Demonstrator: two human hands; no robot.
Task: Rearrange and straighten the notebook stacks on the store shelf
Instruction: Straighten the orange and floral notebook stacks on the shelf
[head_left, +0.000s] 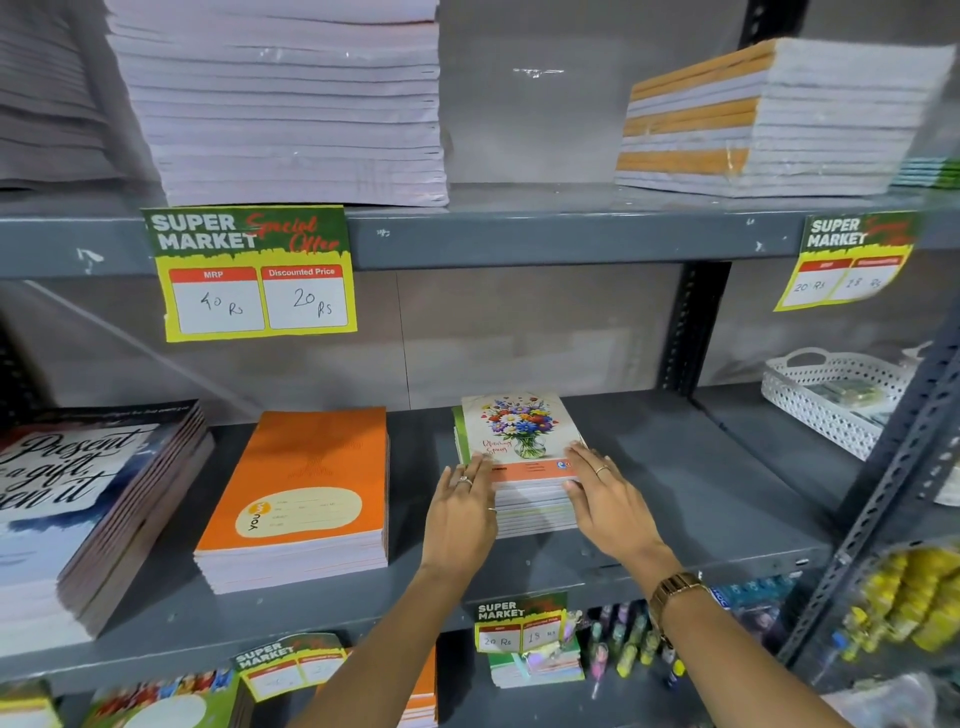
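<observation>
A small stack of notebooks with a flower-bouquet cover (519, 431) lies on the middle grey shelf (701, 493). My left hand (462, 512) presses flat against the stack's left front corner, fingers straight. My right hand (608, 496) lies against its right front corner, with the thumb on the stack's front edge and the fingers on the cover. Both hands clamp the stack from its two sides. Left of it sits an orange notebook stack (306, 493), and further left a stack with a script-lettered cover (88, 499).
A white perforated basket (831, 400) stands at the shelf's right end. Tall paper-edged stacks (291, 104) and an orange-striped stack (769, 119) fill the shelf above. Price tags (254, 273) hang from shelf edges. A slotted metal upright (883, 499) rises on the right. Pens lie below.
</observation>
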